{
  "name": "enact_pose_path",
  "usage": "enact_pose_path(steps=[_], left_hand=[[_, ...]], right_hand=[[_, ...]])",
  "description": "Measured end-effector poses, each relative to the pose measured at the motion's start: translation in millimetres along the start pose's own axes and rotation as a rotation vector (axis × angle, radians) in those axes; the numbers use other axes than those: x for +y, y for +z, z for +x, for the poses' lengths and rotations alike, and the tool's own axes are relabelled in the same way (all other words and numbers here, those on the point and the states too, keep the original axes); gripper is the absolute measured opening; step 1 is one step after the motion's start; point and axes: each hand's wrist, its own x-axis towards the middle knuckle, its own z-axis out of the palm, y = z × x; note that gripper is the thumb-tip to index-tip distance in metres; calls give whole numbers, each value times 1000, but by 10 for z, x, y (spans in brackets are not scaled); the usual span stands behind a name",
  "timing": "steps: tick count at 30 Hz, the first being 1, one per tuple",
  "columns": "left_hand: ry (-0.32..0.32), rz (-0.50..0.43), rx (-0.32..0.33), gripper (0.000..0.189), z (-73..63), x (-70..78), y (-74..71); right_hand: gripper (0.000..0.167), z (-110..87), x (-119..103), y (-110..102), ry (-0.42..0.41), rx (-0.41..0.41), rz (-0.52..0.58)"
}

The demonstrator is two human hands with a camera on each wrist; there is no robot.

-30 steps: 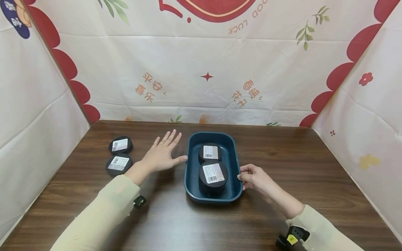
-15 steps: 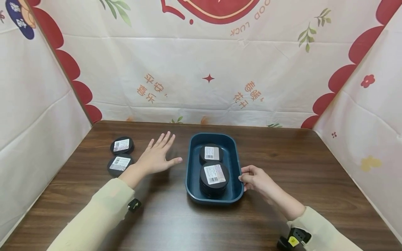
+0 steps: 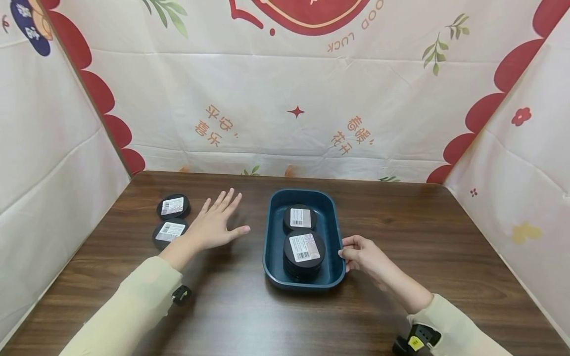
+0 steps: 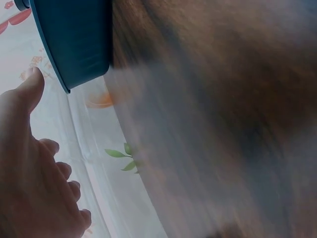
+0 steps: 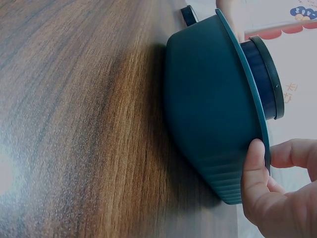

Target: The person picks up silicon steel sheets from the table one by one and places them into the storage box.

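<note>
A dark teal tray (image 3: 272, 277) sits mid-table and holds round black containers with white labels: one farther back (image 3: 287, 222), and a taller black stack (image 3: 301, 271) nearer. My right hand (image 3: 365, 254) pinches the tray's right rim between thumb and fingers; the right wrist view shows the thumb (image 5: 255, 156) on the outer wall. Between the tray and two more labelled black containers, the back one (image 3: 173, 205) and the front one (image 3: 166, 232), my left hand (image 3: 207, 227) is spread and holds nothing. Its wrist partly covers the front container.
The brown wooden table (image 3: 249, 316) ends at a printed white cloth backdrop (image 3: 267, 99). More cloth hangs at the left side (image 3: 49, 148) and right side (image 3: 512, 163).
My left hand has moved left, away from the tray's left rim, with its fingers still spread. My right hand keeps its pinch on the right rim, and the tray stays in place.
</note>
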Motion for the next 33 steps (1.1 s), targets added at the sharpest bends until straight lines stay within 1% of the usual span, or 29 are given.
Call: enact_pose_path(steps=[7,11,20,26,33], left_hand=[[-27,1,3,86,-77,-97,10],[-38,-5,2,85,-98,-153,24],[-77,10,2,88,-171,-231,11],[-96,33,27,88,-237,-315,15],[-115,39,50,89,-311,-407,8]], right_hand=[[39,7,13,-7,-7,-5,-3],[40,5,10,9,-15,4,11],[40,14,10,15,-8,17,17],[40,12,2,13,-10,16,16],[39,6,-7,14,-3,13,-1]])
